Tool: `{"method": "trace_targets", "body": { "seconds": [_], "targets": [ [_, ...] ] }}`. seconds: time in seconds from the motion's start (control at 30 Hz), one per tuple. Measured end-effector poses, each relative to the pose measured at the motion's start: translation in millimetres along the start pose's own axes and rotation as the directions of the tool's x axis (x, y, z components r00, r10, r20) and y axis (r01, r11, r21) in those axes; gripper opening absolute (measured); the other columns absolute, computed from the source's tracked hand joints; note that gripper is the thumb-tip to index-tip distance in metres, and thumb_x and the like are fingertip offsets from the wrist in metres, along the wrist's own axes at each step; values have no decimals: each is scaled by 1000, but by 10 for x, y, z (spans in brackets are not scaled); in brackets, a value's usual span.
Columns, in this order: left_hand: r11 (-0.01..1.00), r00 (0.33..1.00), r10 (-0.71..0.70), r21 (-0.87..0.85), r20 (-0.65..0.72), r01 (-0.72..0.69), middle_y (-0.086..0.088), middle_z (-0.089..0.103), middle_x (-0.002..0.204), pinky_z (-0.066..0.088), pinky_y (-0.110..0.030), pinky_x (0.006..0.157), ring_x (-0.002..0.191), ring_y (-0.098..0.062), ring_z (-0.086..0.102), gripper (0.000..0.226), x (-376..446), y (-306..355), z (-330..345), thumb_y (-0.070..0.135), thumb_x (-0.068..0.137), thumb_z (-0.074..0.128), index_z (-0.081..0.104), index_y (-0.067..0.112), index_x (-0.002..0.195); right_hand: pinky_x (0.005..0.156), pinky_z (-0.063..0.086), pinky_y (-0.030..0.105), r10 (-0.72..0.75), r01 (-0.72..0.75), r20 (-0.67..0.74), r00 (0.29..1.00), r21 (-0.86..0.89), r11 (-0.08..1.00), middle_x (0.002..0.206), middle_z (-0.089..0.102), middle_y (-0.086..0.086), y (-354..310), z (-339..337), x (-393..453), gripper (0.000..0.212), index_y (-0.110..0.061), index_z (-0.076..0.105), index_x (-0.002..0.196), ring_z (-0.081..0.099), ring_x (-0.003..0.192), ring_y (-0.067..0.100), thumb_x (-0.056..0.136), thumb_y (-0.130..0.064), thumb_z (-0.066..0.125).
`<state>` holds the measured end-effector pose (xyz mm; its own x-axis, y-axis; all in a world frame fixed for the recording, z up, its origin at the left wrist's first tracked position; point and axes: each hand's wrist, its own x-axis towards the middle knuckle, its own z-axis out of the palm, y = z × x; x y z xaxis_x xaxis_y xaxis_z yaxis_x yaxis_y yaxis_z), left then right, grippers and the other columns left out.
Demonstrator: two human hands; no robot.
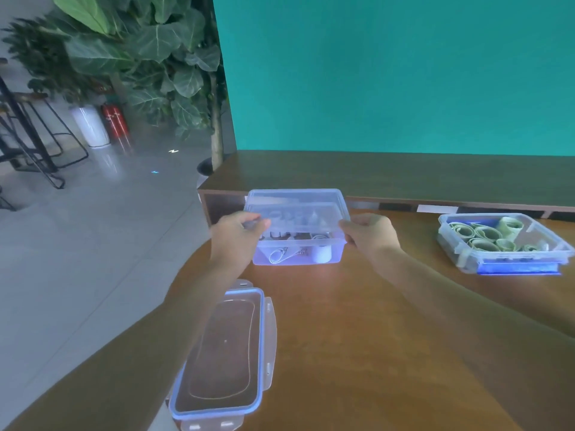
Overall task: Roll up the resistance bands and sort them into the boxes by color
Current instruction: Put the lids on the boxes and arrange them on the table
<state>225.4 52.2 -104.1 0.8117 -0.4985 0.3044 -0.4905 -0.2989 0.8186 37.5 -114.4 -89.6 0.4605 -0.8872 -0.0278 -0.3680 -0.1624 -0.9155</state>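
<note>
We see a brown wooden table (357, 321) filling the lower right of the frame. On it rest a clear box (298, 255) at centre, a loose lid (224, 356) at lower left, and another box (504, 244) of rolled green bands (485, 236) at far right.

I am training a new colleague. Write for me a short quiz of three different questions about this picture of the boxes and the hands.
1. True or false: the left hand and the right hand both hold the clear box.
2. Where do the rolled green bands lie? A) in the box on the right B) on the loose lid C) on the floor
3. Fill in: the loose lid lies on the ____.

Key: 1 true; 2 A; 3 table.
</note>
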Motion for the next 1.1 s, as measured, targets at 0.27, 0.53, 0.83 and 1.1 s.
{"method": "trace_targets", "body": {
  "seconds": [0.27,0.53,0.83,1.1],
  "targets": [
    [978,996,85,188,39,-91,8,75,105,50,-29,88,104,-20,65,30,89,-261,242,46,95,62,76,23,107,49,31,26,-51,45,-14,999,-286,957,71,55,5,159,177,204,24,-8,56,80,40,59,25,91,-29,54],
    [988,997,-8,155,-77,20,4,73,102,43,-25,79,97,-16,63,28,148,-322,226,40,95,61,76,20,107,54,41,26,47,-49,-18,999,-151,987,83,64,5,262,219,283,21,-15,54,84,59,64,25,93,-33,54],
    [968,970,-242,-65,-3,241,7,75,98,59,-34,87,88,-19,71,9,15,-125,218,32,86,72,77,33,93,86,61,47,234,-240,54,971,198,950,83,69,10,439,-51,156,35,-1,68,105,68,62,24,87,-31,65],
    [967,960,-229,-78,163,244,18,72,91,59,-34,87,89,-16,72,10,-829,314,405,27,88,73,73,37,84,72,60,39,312,-279,-63,948,304,911,79,57,11,917,-753,-485,19,-4,58,102,61,64,22,93,-21,62]
  ]
}}
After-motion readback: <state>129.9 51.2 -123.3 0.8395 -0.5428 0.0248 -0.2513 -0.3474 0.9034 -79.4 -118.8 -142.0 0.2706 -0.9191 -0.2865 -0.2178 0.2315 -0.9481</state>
